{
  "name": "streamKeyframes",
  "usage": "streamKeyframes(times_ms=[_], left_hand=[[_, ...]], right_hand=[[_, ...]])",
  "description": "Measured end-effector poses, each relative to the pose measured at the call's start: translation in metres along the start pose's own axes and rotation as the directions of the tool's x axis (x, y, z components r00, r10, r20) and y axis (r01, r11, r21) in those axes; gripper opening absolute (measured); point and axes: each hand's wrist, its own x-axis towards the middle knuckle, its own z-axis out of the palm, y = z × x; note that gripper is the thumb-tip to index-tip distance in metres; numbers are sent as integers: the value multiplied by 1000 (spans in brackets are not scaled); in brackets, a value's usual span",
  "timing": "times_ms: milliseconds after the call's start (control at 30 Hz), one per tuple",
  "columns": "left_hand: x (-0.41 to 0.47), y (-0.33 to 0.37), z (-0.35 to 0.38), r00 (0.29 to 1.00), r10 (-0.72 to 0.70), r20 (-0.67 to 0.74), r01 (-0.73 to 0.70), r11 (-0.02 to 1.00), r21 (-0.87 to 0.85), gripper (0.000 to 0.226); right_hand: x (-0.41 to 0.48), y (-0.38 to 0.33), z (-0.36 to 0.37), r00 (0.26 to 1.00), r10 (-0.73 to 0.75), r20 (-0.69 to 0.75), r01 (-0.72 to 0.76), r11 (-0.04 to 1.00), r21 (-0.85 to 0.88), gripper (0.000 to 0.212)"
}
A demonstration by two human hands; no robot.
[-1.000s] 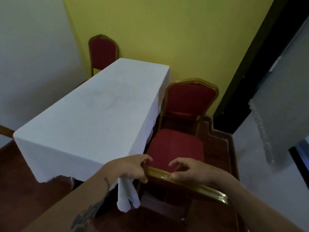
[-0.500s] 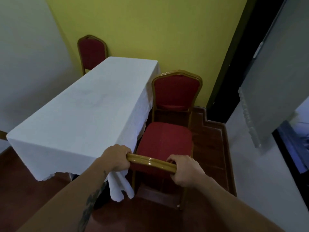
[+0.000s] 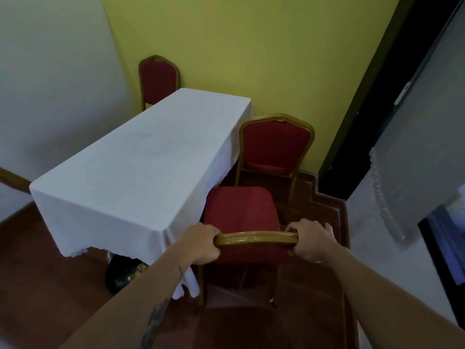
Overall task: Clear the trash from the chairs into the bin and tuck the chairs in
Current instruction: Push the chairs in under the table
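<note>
A red-cushioned chair with a gold frame (image 3: 240, 210) stands just right of the table's near right corner. My left hand (image 3: 201, 244) grips the left end of its gold top rail (image 3: 255, 238), and my right hand (image 3: 310, 241) grips the right end. Its seat carries no trash. A second red chair (image 3: 275, 144) faces it from beyond, against the yellow wall. A third red chair (image 3: 158, 80) stands at the table's far end. A dark round bin (image 3: 123, 277) sits on the floor under the table's near edge, partly hidden by the cloth.
The table wears a white cloth (image 3: 141, 167) that hangs low at the corner beside my left forearm. A dark door frame (image 3: 364, 96) and a grey door panel (image 3: 422, 137) stand on the right. The floor is red-brown (image 3: 37, 285). A wooden rail (image 3: 13, 176) shows at far left.
Both hands went from resting loosely on the top rail to closing firmly around its ends. The chair's back has swung to lie square in front of me, and the view has shifted.
</note>
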Motion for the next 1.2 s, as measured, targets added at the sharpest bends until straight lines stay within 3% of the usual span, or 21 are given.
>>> streamKeyframes(times_ms=[367,500,600,700,767,800,833,867,900,933,967,1033,1133,1200], left_hand=[[0,67,29,990,-98,103,125,943,-307,69],[-3,96,53,986,-165,24,158,878,-452,73],[-2,103,62,973,-224,-60,171,868,-467,68],[2,102,65,955,-286,-78,215,851,-479,60],[6,98,67,940,-330,-83,249,833,-494,56],[7,96,68,930,-358,-86,271,822,-501,54],[8,95,70,918,-387,-87,292,808,-513,53],[10,93,70,908,-411,-83,311,793,-524,52],[11,92,72,899,-430,-77,326,778,-538,52],[12,91,73,894,-443,-69,336,765,-550,51],[13,90,73,890,-451,-61,344,755,-559,50],[13,90,73,887,-459,-56,354,753,-555,45],[13,90,74,877,-476,-71,370,760,-534,38],[13,93,74,876,-475,-79,369,768,-524,37]], right_hand=[[54,71,-34,984,179,1,-178,981,-75,80],[66,84,-47,985,144,-99,-150,987,-50,66],[74,90,-49,993,102,-60,-100,994,37,64],[79,97,-43,992,124,32,-128,946,299,75],[78,100,-35,977,200,72,-201,759,620,79],[74,100,-31,963,250,103,-229,552,802,76],[70,99,-26,944,286,166,-248,279,928,66],[64,98,-22,932,267,245,-256,7,967,52],[54,93,-21,931,194,310,-273,-192,943,39],[46,88,-20,931,110,348,-303,-297,905,30],[38,80,-22,930,27,366,-337,-336,880,27],[32,62,-24,912,-77,404,-407,-299,863,40],[39,43,-19,919,-23,393,-391,-187,901,72],[45,43,-16,930,8,368,-359,-209,910,71]])
